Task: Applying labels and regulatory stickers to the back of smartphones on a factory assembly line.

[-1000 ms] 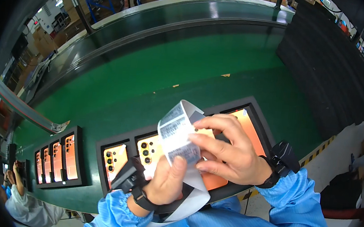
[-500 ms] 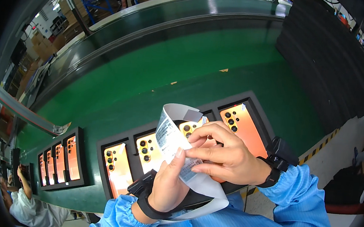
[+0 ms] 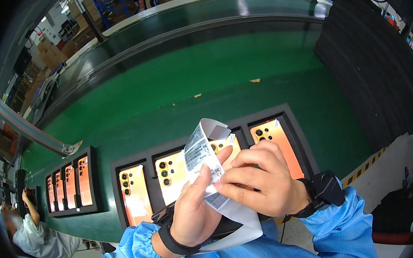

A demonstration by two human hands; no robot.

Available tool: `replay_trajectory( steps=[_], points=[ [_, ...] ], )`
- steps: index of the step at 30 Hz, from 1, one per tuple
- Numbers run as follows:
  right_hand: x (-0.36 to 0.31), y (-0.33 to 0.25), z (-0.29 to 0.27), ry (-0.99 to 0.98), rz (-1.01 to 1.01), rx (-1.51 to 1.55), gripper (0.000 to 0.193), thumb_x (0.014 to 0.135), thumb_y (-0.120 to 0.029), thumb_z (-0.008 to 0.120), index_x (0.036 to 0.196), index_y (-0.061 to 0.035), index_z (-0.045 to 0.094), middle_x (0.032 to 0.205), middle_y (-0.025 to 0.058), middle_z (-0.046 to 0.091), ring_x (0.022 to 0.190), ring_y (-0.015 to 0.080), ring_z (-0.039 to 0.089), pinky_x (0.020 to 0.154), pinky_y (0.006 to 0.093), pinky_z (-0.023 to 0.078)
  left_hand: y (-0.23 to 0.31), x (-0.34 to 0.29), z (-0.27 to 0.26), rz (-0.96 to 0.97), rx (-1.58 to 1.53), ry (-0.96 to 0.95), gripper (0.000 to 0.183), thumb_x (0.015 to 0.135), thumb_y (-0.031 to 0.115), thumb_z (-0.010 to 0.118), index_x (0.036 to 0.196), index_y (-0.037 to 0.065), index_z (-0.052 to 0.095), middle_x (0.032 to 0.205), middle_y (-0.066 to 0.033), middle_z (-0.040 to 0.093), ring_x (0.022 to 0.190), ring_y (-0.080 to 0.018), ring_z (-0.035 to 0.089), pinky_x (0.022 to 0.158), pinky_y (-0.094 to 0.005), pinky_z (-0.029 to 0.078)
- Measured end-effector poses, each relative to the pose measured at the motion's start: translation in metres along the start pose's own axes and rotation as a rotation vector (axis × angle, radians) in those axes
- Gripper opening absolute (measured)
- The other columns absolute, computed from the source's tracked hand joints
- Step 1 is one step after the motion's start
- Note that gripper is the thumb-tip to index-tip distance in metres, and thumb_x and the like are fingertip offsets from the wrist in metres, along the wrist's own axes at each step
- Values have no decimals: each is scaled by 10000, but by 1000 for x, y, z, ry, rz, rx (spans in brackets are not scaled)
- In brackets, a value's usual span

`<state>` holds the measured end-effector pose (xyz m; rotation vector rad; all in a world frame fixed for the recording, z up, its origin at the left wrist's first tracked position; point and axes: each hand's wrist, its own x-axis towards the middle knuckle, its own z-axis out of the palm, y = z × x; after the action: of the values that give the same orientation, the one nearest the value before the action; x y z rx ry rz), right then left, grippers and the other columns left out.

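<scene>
A curling strip of printed white labels is held over a black foam tray. My left hand grips the strip with the thumb on top. From the right, my right hand pinches at the strip's edge, fingertips close to the left thumb; a label between them cannot be made out. The strip's tail hangs toward my blue sleeves. In the tray sit several orange phones, backs up: one on the left, another beside it, one on the right. My hands partly cover the middle ones.
Farther left lies a second black tray of orange phones on the green table. A co-worker in a light garment is beyond it. A black panel stands at the right. A metal rail crosses at left.
Both hands and the label strip have shifted slightly to the right. The right fingers have curled in more closely at the strip. Phones and trays stay put.
</scene>
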<state>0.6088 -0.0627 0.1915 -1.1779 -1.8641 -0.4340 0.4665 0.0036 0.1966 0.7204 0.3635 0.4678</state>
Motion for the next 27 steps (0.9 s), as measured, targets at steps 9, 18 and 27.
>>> replay_trajectory(
  steps=[9, 18, 27],
  points=[
    [-8, 1, -3, 116, -87, -219, 186, 622, -112, 640, 798, -61, 670, 850, -16, 622, 794, 152, 571, 757, 343, 362, 3, 11, 11, -41, -105, -16, 462, 981, 320, 259, 1351, 48, 313, 1309, -154, 413, 1181, -242, 445, 1000, -369, 363],
    [-11, 4, -8, 78, -3, -180, 185, 609, -132, 630, 782, -74, 659, 840, -24, 596, 802, 149, 550, 795, 376, 354, -1, 16, 16, -28, 58, -6, 468, 981, 324, 270, 1363, 54, 288, 1280, -157, 435, 1161, -242, 464, 988, -372, 378],
    [-13, 8, -9, 107, 22, -224, 155, 619, -124, 616, 761, -76, 655, 838, -25, 590, 816, 158, 563, 829, 397, 355, -4, 23, 22, 29, 117, 20, 460, 982, 311, 267, 1358, 47, 302, 1264, -149, 453, 1137, -229, 482, 976, -363, 391]
  ],
)
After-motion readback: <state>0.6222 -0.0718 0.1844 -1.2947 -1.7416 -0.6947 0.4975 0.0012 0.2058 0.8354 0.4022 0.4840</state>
